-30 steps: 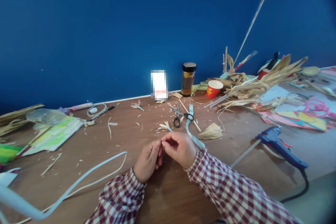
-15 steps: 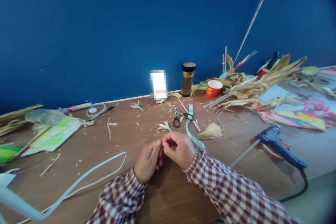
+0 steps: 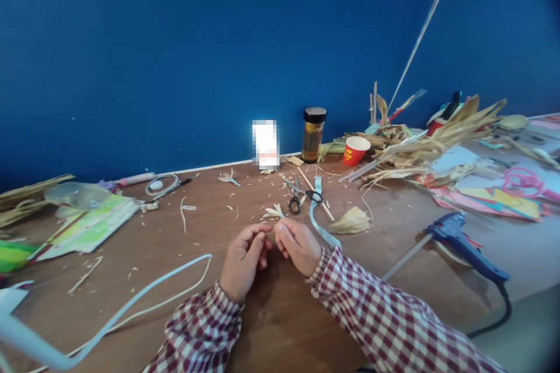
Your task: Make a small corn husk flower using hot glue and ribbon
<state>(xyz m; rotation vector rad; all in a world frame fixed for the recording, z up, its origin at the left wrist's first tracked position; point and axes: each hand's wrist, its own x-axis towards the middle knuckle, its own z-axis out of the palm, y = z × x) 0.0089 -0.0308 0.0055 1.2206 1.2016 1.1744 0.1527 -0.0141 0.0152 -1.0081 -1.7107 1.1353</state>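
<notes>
My left hand [image 3: 243, 259] and my right hand [image 3: 300, 244] rest close together on the brown table [image 3: 184, 256], both in checked sleeves. Each hand's fingers are curled and pinched toward the other. What they pinch is too small to make out. Just beyond the fingertips lies a small pale husk cutting [image 3: 275, 210]. Black-handled scissors [image 3: 301, 196] and a light blue strip [image 3: 318, 213] lie a little farther back. A folded piece of dry husk [image 3: 351, 221] sits to the right of them.
A blue glue gun [image 3: 466, 246] with its cord lies at the right. Dry corn husks [image 3: 433, 140], a red paper cup [image 3: 354, 150] and a dark-lidded jar [image 3: 313, 134] stand by the blue wall. A long white strip [image 3: 131, 303] curves at the front left, near green papers [image 3: 87, 224].
My hands have shifted slightly away from me and drawn a little apart. The left fingers have loosened from the right hand's pinch.
</notes>
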